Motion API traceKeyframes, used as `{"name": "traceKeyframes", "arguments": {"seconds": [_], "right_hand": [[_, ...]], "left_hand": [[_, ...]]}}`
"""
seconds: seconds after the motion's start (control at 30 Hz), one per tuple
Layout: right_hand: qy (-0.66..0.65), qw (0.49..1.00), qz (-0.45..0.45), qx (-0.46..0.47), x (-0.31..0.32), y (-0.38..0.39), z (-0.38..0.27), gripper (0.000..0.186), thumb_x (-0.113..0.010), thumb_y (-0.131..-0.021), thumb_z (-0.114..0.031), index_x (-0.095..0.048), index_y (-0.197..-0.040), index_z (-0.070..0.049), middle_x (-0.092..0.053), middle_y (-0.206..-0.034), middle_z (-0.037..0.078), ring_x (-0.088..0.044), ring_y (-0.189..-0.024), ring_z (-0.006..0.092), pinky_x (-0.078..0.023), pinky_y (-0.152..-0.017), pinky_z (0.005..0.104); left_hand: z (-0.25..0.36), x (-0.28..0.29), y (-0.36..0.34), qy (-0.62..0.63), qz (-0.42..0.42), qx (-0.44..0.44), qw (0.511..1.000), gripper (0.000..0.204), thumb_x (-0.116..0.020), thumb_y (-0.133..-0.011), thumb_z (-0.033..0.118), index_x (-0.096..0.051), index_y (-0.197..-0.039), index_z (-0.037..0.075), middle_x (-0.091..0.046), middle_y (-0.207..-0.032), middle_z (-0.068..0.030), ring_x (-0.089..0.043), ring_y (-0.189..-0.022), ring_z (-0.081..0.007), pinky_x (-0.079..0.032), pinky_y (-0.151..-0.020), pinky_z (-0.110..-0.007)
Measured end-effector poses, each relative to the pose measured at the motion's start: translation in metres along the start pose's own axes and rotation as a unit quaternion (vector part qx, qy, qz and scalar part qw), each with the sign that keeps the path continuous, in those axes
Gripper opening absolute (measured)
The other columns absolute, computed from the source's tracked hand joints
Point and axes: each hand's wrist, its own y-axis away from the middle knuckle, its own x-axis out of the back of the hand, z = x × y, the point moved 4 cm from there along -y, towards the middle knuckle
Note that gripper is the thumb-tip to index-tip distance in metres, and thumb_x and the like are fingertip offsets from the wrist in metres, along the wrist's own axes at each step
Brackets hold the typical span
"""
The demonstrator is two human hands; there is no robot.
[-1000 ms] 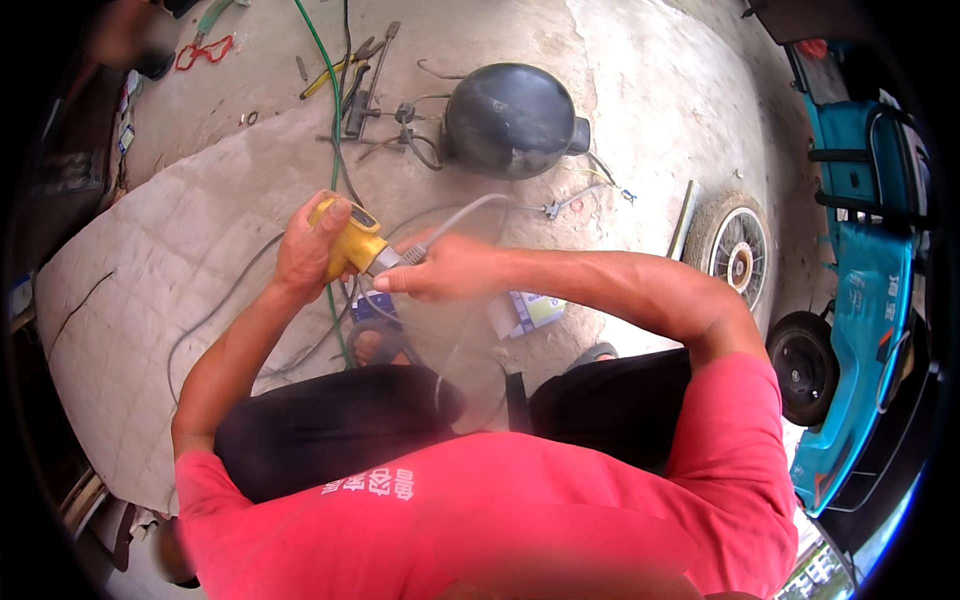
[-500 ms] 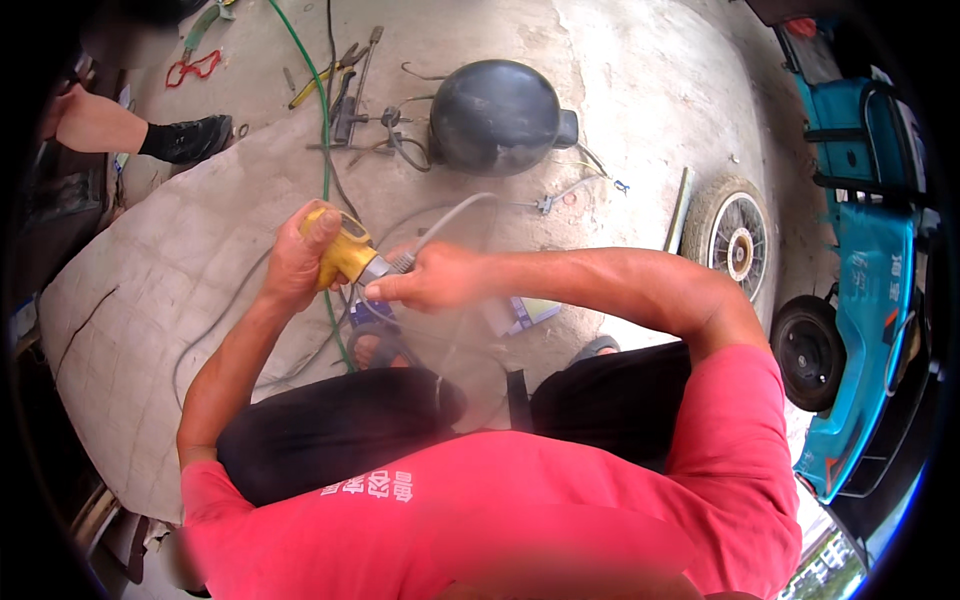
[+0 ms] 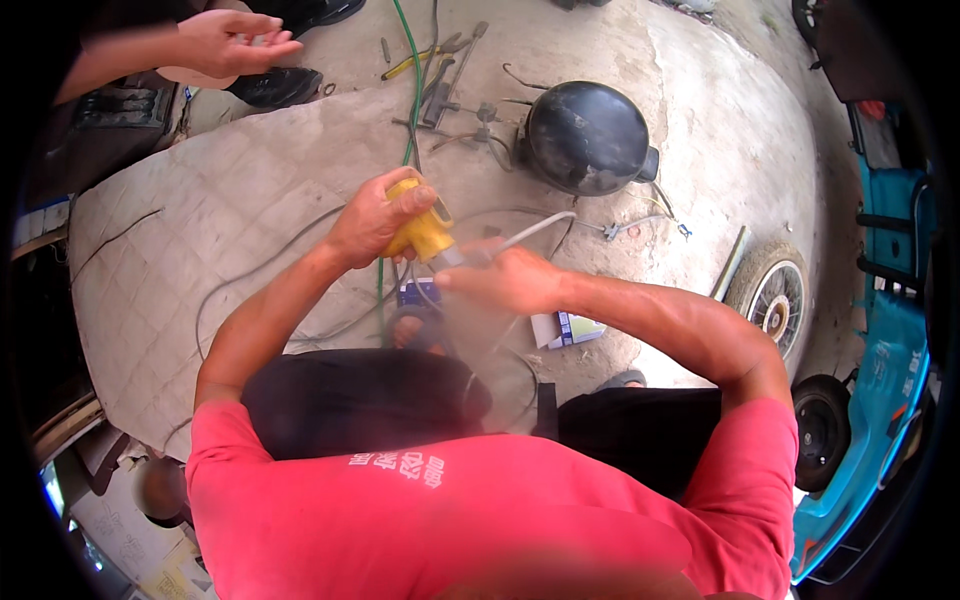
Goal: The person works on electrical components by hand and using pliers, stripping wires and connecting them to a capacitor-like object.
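My left hand (image 3: 368, 222) is wrapped round a yellow pistol-shaped tool (image 3: 428, 236) with a short grey nose. At that nose my right hand (image 3: 520, 282) is closed, thumb pointing toward the yellow body. A light grey cable or hose (image 3: 540, 226) rises from behind the right fingers. What the right hand grips right at the nose is partly hidden by its fingers and a hazy blur. Beyond both hands, a black rounded compressor (image 3: 588, 138) with thin bent pipes lies on the concrete floor.
Yellow-handled pliers (image 3: 408, 66), a metal bar tool (image 3: 440, 100) and a green hose (image 3: 412, 95) lie ahead. A spoked wheel (image 3: 775, 315) and a teal vehicle (image 3: 880, 370) stand right. A small box (image 3: 572, 330) sits near my feet. Another person's hand (image 3: 235, 45) is upper left.
The view has shifted, so the floor objects appear farther right. My hands keep their holds on the yellow tool and at its nose. Another person's hand has come into view.
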Motion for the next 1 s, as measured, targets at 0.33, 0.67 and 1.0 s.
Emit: {"name": "traceKeyframes", "arguments": {"seconds": [0.33,0.67,1.0], "right_hand": [[-0.111,0.992,0.052,0.013,-0.023,-0.006,0.012,0.056,-0.068,-0.091,-0.058,-0.064,-0.111,-0.005,-0.057,-0.062,0.000,-0.057,-0.056,0.0109,-0.048,-0.057,0.0278],[-0.075,0.997,-0.006,-0.035,-0.008,0.002,0.005,0.065,-0.067,-0.089,-0.063,-0.062,-0.120,-0.006,-0.057,-0.063,-0.001,-0.057,-0.059,0.0100,-0.049,-0.058,0.0267],[-0.065,0.998,0.008,-0.017,-0.009,0.001,-0.002,0.051,-0.064,-0.095,-0.056,-0.061,-0.104,-0.007,-0.056,-0.061,-0.001,-0.054,-0.055,0.0089,-0.044,-0.056,0.0262]], "left_hand": [[-0.006,0.003,0.005,0.047,0.050,0.000,0.998,0.056,-0.070,-0.091,0.054,-0.055,-0.108,0.003,-0.068,-0.084,-0.0105,-0.061,-0.053,-0.0135,-0.043,-0.040,-0.025],[-0.003,-0.001,0.001,0.029,0.004,0.002,1.000,0.055,-0.070,-0.091,0.053,-0.054,-0.111,0.004,-0.067,-0.086,-0.0103,-0.063,-0.059,-0.0144,-0.046,-0.043,-0.027],[-0.007,0.002,0.002,0.049,0.028,-0.005,0.998,0.057,-0.070,-0.091,0.055,-0.054,-0.114,0.005,-0.067,-0.089,-0.0092,-0.065,-0.064,-0.0135,-0.048,-0.045,-0.026]]}}
